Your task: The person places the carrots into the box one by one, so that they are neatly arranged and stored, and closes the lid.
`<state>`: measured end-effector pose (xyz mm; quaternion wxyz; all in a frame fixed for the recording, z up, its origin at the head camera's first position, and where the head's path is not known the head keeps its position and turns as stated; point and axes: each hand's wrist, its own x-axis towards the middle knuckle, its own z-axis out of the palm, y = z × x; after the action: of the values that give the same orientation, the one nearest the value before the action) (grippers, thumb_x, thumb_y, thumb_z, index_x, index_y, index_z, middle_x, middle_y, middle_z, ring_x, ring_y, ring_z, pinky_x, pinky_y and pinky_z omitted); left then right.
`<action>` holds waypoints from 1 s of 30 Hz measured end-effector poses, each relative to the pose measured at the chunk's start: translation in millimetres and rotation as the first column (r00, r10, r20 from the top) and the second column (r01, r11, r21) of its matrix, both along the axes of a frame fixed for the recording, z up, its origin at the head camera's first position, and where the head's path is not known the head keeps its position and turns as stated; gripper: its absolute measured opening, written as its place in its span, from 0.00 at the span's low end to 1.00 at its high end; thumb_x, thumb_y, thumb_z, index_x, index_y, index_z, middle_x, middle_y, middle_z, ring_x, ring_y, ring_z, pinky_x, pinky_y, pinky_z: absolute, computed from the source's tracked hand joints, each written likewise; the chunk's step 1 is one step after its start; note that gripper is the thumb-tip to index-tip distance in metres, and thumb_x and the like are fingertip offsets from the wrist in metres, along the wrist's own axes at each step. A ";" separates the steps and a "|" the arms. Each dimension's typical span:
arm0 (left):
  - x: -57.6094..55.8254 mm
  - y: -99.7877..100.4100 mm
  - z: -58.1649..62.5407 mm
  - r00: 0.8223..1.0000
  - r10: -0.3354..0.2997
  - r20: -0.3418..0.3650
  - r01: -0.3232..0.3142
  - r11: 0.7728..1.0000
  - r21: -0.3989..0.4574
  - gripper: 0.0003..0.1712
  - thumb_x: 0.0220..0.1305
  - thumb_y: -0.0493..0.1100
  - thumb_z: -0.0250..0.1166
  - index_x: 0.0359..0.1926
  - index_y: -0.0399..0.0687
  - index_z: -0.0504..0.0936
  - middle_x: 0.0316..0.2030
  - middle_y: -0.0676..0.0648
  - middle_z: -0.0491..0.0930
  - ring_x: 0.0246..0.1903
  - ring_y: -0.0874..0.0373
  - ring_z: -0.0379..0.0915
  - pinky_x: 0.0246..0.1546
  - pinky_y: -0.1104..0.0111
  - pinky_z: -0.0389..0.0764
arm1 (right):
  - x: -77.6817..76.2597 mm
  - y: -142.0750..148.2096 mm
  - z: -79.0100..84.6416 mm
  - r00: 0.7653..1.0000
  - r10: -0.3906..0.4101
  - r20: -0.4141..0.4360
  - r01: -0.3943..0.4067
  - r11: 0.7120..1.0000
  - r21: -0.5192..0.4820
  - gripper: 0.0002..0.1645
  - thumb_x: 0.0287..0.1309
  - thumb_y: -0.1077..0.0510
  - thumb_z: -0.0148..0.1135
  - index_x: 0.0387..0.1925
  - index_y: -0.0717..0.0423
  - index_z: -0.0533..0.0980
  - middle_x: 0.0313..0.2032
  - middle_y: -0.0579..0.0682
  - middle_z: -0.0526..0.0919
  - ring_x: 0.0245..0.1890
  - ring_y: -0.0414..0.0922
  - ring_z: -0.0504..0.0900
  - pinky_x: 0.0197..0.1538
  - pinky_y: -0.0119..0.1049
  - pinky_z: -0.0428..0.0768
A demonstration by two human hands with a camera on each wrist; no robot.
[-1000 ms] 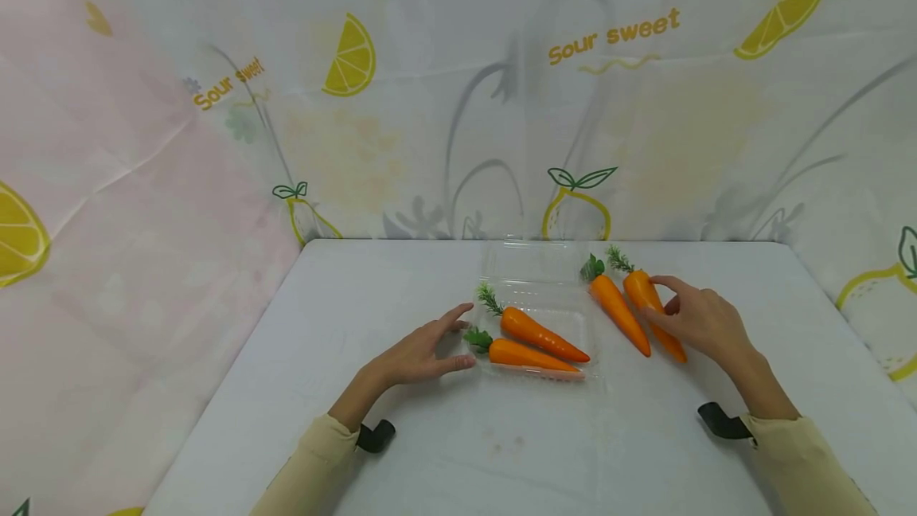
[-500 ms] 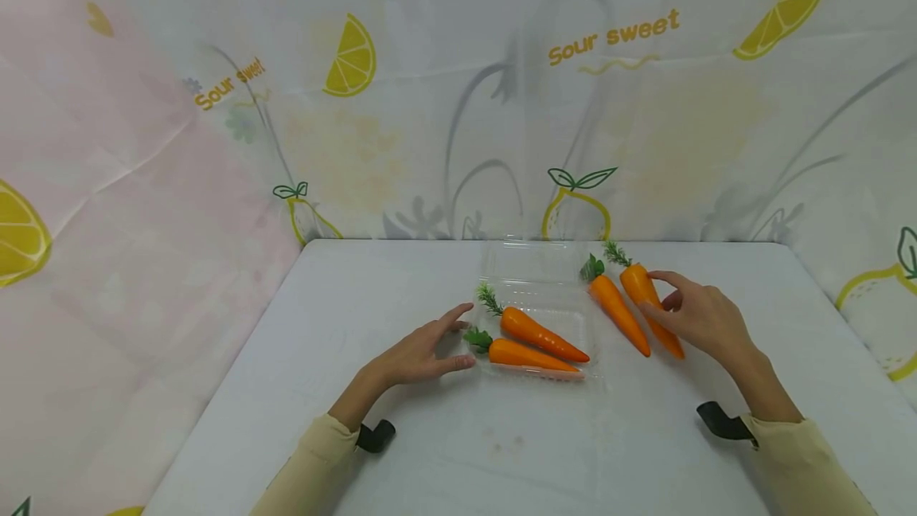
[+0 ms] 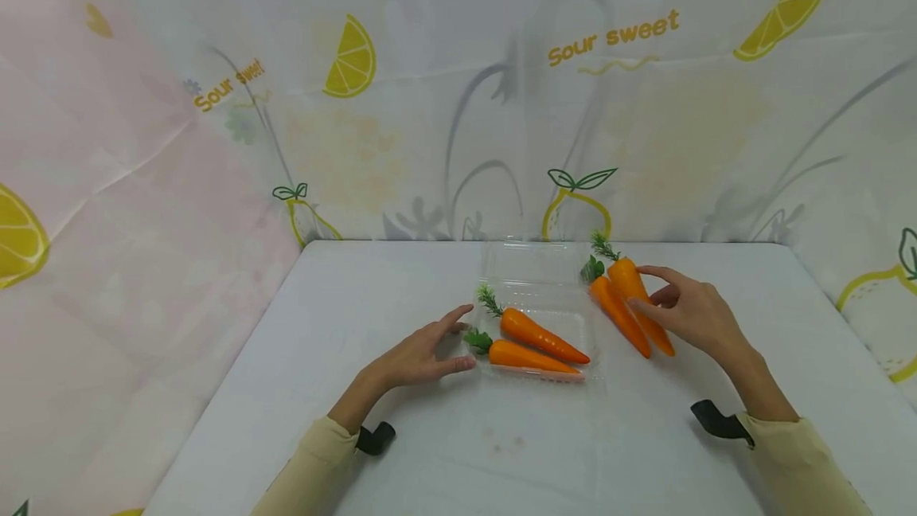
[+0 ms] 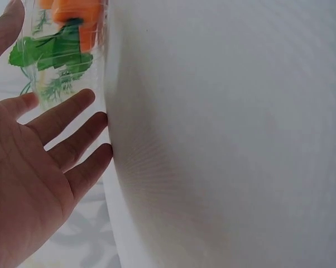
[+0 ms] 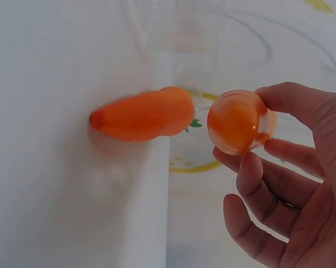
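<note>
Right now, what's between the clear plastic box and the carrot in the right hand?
Another carrot lies there, as the head view shows.

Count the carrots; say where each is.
4. One orange, tapered carrot and a second carrot lie in the clear plastic box; a third carrot lies on the white table beside it; the right hand holds a fourth carrot.

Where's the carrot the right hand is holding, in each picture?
Head view: a little right of the middle, the held carrot slants beside another carrot, pinched by the right hand.
Left wrist view: I can't make it out there.
Right wrist view: right of the middle, nearly end-on, so it looks round.
Shared landmark: the white table shows in all three.
</note>
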<state>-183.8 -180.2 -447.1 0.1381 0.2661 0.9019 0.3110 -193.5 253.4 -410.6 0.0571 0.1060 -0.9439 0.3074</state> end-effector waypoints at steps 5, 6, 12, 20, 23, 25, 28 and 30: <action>0.1 0.0 0.2 1.000 0.001 -0.009 -0.001 1.000 0.001 0.50 0.63 0.68 0.61 0.78 0.62 0.49 0.65 0.48 0.71 0.67 0.51 0.62 0.66 0.48 0.61 | -2.2 -3.6 0.1 0.999 0.022 -0.037 -0.023 0.999 -0.033 0.36 0.60 0.44 0.69 0.63 0.58 0.72 0.34 0.57 0.87 0.32 0.52 0.84 0.33 0.40 0.78; 0.0 0.0 0.0 1.000 0.001 -0.011 -0.001 1.000 0.000 0.50 0.63 0.68 0.61 0.78 0.62 0.49 0.65 0.48 0.71 0.67 0.51 0.62 0.66 0.48 0.61 | -2.6 -4.4 0.2 0.999 0.025 -0.039 -0.027 0.999 -0.038 0.36 0.60 0.44 0.69 0.63 0.58 0.72 0.34 0.57 0.86 0.32 0.52 0.84 0.33 0.40 0.79; -0.1 -0.1 -1.1 1.000 -0.002 -0.012 0.002 1.000 0.009 0.50 0.63 0.67 0.62 0.78 0.61 0.49 0.65 0.48 0.71 0.67 0.51 0.62 0.66 0.48 0.61 | -5.8 -10.2 1.8 0.999 0.036 -0.028 -0.038 0.996 -0.077 0.35 0.60 0.44 0.69 0.63 0.56 0.72 0.35 0.57 0.86 0.33 0.52 0.84 0.35 0.40 0.79; 0.7 0.1 0.0 1.000 0.000 -0.013 0.000 1.000 0.008 0.50 0.63 0.68 0.62 0.78 0.61 0.50 0.65 0.47 0.71 0.67 0.50 0.62 0.66 0.48 0.61 | -9.2 -19.3 2.5 0.998 0.056 -0.028 -0.059 0.991 -0.120 0.33 0.59 0.48 0.70 0.63 0.56 0.73 0.36 0.57 0.86 0.34 0.51 0.84 0.34 0.37 0.81; 0.7 0.0 -0.2 1.000 0.000 -0.015 0.001 1.000 0.008 0.50 0.63 0.67 0.62 0.78 0.61 0.49 0.65 0.47 0.71 0.67 0.50 0.62 0.66 0.48 0.61 | -10.1 -23.0 1.7 0.998 0.064 -0.028 -0.067 0.989 -0.135 0.33 0.59 0.47 0.70 0.63 0.55 0.73 0.36 0.56 0.86 0.34 0.50 0.84 0.34 0.36 0.81; 0.6 0.0 -0.8 1.000 0.000 -0.015 0.000 1.000 0.008 0.50 0.63 0.67 0.62 0.78 0.62 0.49 0.65 0.47 0.71 0.67 0.51 0.61 0.66 0.48 0.61 | -10.3 -25.2 1.4 0.997 0.067 -0.025 -0.070 0.987 -0.145 0.34 0.59 0.47 0.70 0.63 0.55 0.73 0.36 0.56 0.86 0.34 0.50 0.84 0.34 0.36 0.81; 0.4 0.0 -1.6 1.000 0.002 -0.010 -0.002 1.000 0.010 0.50 0.63 0.68 0.62 0.78 0.63 0.49 0.66 0.48 0.71 0.68 0.51 0.61 0.66 0.48 0.61 | -10.4 -27.6 1.1 0.998 0.067 -0.020 -0.069 0.986 -0.154 0.34 0.59 0.46 0.70 0.63 0.54 0.73 0.36 0.55 0.86 0.34 0.50 0.84 0.34 0.37 0.81; 0.4 0.1 -2.1 1.000 0.004 -0.008 -0.004 1.000 0.008 0.50 0.63 0.68 0.62 0.78 0.63 0.49 0.66 0.48 0.70 0.68 0.51 0.61 0.67 0.48 0.61 | -10.6 -29.2 0.9 0.998 0.068 -0.016 -0.069 0.985 -0.159 0.34 0.59 0.46 0.70 0.63 0.54 0.73 0.36 0.55 0.86 0.34 0.50 0.84 0.34 0.38 0.80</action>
<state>-183.4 -180.2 -449.3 0.1329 0.2662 0.9016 0.3140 -204.1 224.2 -409.7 0.0598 0.1351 -0.9119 0.3830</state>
